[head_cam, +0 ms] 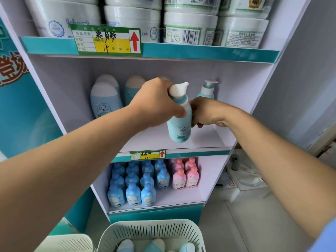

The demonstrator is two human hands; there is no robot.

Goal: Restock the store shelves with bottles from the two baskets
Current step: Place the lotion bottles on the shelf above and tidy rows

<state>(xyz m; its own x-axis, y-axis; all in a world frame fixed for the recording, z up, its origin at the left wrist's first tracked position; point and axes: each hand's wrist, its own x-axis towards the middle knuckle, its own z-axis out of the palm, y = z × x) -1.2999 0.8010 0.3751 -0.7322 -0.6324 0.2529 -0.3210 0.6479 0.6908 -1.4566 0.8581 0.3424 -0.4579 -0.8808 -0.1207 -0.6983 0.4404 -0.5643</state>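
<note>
- Head view: left hand (158,102) grips the pale-blue plastic pump bottle (179,128) at its neck; right hand (205,113) curls round its side, steadying.
- Bottle tilted over white middle shelf (201,139), apparently for upright placement.

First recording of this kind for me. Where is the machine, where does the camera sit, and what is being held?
There is no machine: a person works with bare hands. The single picture comes from a camera worn on the head, looking forward and down. The left hand grips a pale teal pump bottle at its neck; the right hand holds its side, over the middle shelf. Whether it already stands there I cannot tell. That shelf also holds grey-capped bottles and a second pump bottle. White tubs sit above, blue bottles and pink bottles below. At the bottom edge, a basket holds more bottles, beside a second basket.
</note>
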